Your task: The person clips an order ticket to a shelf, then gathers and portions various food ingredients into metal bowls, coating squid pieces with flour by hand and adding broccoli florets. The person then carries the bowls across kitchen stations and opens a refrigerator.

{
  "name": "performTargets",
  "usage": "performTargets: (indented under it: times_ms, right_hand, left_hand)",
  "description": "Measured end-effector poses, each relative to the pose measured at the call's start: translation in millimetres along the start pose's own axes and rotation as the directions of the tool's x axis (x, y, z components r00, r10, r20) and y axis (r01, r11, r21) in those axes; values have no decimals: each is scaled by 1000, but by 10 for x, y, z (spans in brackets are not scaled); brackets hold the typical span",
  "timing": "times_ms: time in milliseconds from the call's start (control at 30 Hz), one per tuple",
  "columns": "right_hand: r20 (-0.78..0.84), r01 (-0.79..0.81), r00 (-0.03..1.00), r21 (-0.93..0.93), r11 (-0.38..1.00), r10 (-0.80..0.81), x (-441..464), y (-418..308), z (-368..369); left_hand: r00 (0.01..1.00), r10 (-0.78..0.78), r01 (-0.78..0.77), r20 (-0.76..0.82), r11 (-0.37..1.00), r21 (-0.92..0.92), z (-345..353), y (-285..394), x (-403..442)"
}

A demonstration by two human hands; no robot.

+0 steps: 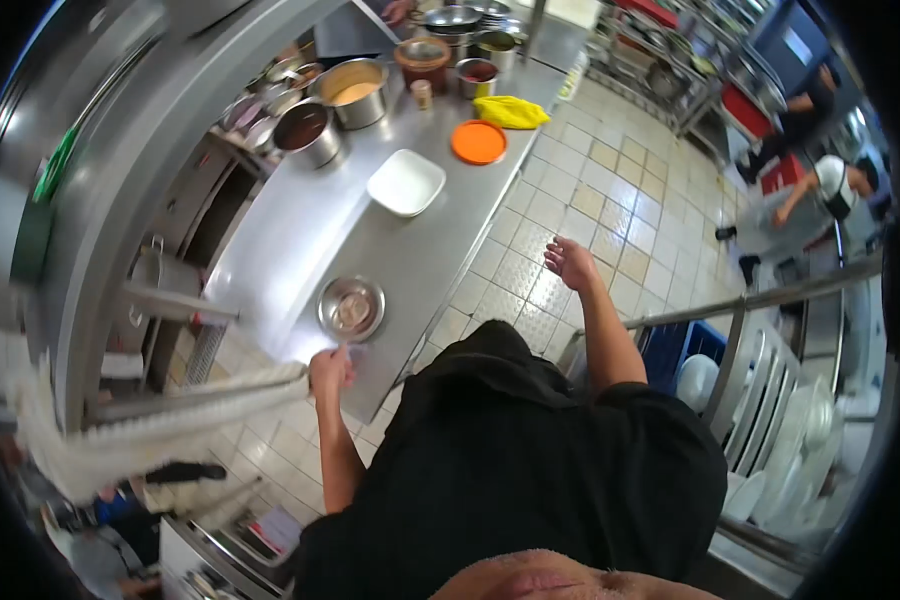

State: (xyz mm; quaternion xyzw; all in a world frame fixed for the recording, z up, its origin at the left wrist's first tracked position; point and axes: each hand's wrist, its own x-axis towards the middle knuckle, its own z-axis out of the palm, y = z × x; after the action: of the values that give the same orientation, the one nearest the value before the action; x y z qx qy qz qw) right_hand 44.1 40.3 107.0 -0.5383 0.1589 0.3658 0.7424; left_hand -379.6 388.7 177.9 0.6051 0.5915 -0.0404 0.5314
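My left hand (331,370) is at the near end of the steel counter (385,300), just below a round metal bowl (351,309). Its fingers are blurred, and I cannot tell whether they hold anything. Inside the bowl is something pale pinkish that I cannot make out. Out over the tiled floor, to the right of the counter, my right hand (571,264) hangs in the air with loosely bent fingers apart and nothing in them. Further along the counter stands a white square dish (407,183), nearest to neither hand.
Metal pots (308,135), an orange lid (479,142) and a yellow cloth (511,112) occupy the far counter. A white cloth (170,420) hangs over a rail at left. Plates stand in a rack (735,385) at right. Other people (830,190) are across the aisle.
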Motion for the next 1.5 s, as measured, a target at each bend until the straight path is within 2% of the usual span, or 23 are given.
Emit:
performTargets:
  times_ms: [100, 233, 367, 400, 533, 567, 600, 667, 733, 767, 833, 933, 967, 1000, 1067, 1133, 1267, 1333, 1367, 1400, 1433, 1467, 1500]
  right_hand:
    - [-95, 1, 996, 44, 999, 4, 134, -276, -131]
    - [-175, -25, 982, 227, 973, 66, 797, -601, -494]
    - [-78, -61, 993, 329, 942, 92, 1886, -893, -903]
    - [-44, -74, 995, 346, 935, 95, 2101, -975, -988]
    - [-89, -109, 984, 383, 917, 154, 2557, -1340, -1254]
    - [-86, -122, 982, 379, 917, 166, 2620, -1396, -1372]
    - [-110, -121, 979, 374, 920, 174, 2662, -1434, -1505]
    - [-208, -112, 957, 381, 918, 203, 2623, -1534, -1720]
    - [-177, -111, 963, 432, 895, 205, 2605, -1441, -2190]
    - [-125, -109, 975, 455, 884, 184, 2611, -1328, -2478]
    - [-236, -120, 939, 462, 879, 251, 2425, -1347, -2683]
    - [-338, -202, 864, 445, 872, 373, 2210, -1421, -2853]
    - [-346, -222, 853, 436, 872, 390, 2159, -1456, -2876]
    - [-352, -245, 842, 426, 871, 409, 2136, -1479, -2883]
    - [-335, -287, 844, 379, 880, 419, 2194, -1491, -2876]
    - [-292, -311, 861, 344, 886, 415, 2371, -1543, -2893]
    - [-232, -309, 904, 220, 925, 358, 2693, -1779, -2582]
    - [-134, -330, 926, 158, 931, 352, 2803, -1916, -2369]
    - [-106, -337, 930, 146, 930, 353, 2848, -1971, -2292]
    - [-79, -347, 930, 140, 927, 360, 2885, -2024, -2231]
    - [-49, -365, 927, 126, 923, 373, 2915, -2083, -2183]
    - [-13, -386, 921, 103, 917, 389, 2946, -2126, -2105]
    - [74, -373, 927, 58, 926, 368, 2950, -2170, -2016]
  left_hand:
    - [983, 135, -135, -123, 991, 5, 146, 383, -171]
    - [897, 440, -440, -43, 879, -181, 655, 1576, -166]
    - [800, 593, -572, 89, 799, -186, 1679, 3191, 22]
    - [753, 649, -640, 112, 761, -106, 1993, 3665, 39]
    - [516, 830, -790, 210, 556, -258, 3345, 5360, 967]
    - [245, 964, -917, 98, 264, -299, 3740, 5827, 1386]
    - [328, 932, -915, 154, 354, -193, 3998, 6288, 1753]
    - [480, 872, -869, 94, 487, -88, 4402, 7166, 1991]
    - [347, 934, -870, -79, 352, 345, 4727, 7741, 2569]
    - [414, 910, -823, -25, 386, 418, 4825, 7936, 2866]
    - [556, 826, -707, 88, 415, 573, 4924, 8158, 3179]
    - [604, 790, -606, 107, 368, 705, 4927, 8262, 3339]
    - [578, 805, -613, 132, 322, 721, 4914, 8279, 3387]
    - [614, 787, -563, 63, 380, 734, 4891, 8291, 3268]
    - [477, 863, -579, 164, 169, 798, 4829, 8260, 3391]
    - [444, 884, -585, 147, 162, 794, 4755, 8257, 3376]
    - [383, 922, -670, 61, 232, 705, 4583, 8269, 3019]
    - [180, 978, -765, -102, 204, 611, 4666, 8311, 3525]
    - [407, 913, -721, -22, 336, 606, 4555, 8363, 3181]
    - [523, 836, -751, -164, 543, 376, 4499, 8333, 2892]
    - [406, 913, -771, -40, 366, 521, 4407, 8279, 2663]
    - [499, 851, -818, -164, 525, 233, 4342, 8142, 2363]
    - [347, 912, -896, -218, 391, 212, 4296, 7954, 2239]
